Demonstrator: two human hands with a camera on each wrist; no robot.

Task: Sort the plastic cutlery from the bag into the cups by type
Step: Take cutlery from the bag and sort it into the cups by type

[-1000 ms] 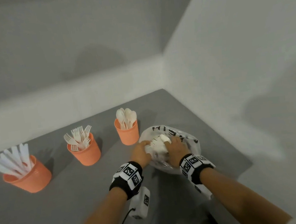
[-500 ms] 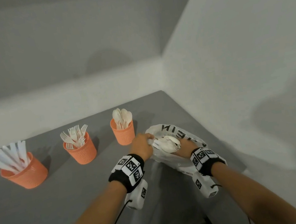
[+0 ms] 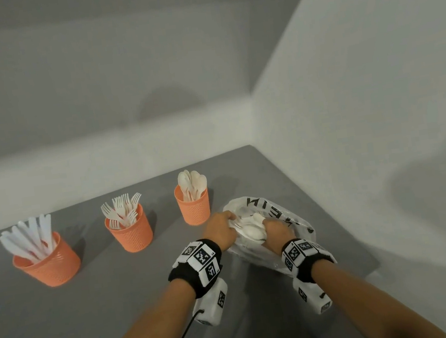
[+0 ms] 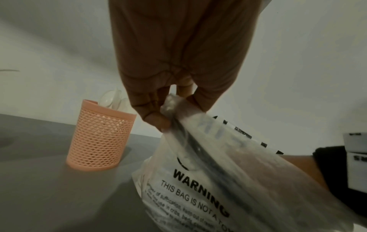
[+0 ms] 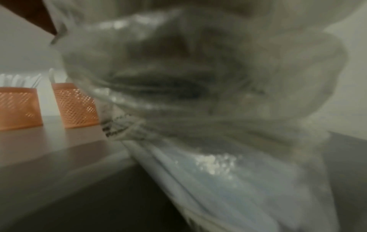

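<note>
A clear plastic bag (image 3: 280, 211) with black print lies at the table's right, near the wall. My left hand (image 3: 220, 230) pinches the bag's left edge, and the left wrist view shows the fingers (image 4: 152, 116) bunching the plastic (image 4: 208, 180). My right hand (image 3: 277, 232) is at the bag's mouth and grips a bunch of white cutlery (image 3: 249, 229), with spoon bowls showing. Three orange mesh cups stand in a row: knives (image 3: 48, 260), forks (image 3: 130, 229) and spoons (image 3: 193, 205). Blurred bag plastic (image 5: 198, 78) fills the right wrist view and hides my right fingers.
The spoon cup (image 4: 99, 138) stands just left of the bag, close to my left hand. Two orange cups (image 5: 76, 106) show at the left in the right wrist view. White walls bound the grey table (image 3: 67, 331) behind and on the right.
The bag's left edge has been pulled up and aside by my left hand. My right hand has shifted right and now holds the white bunch at the bag's mouth.
</note>
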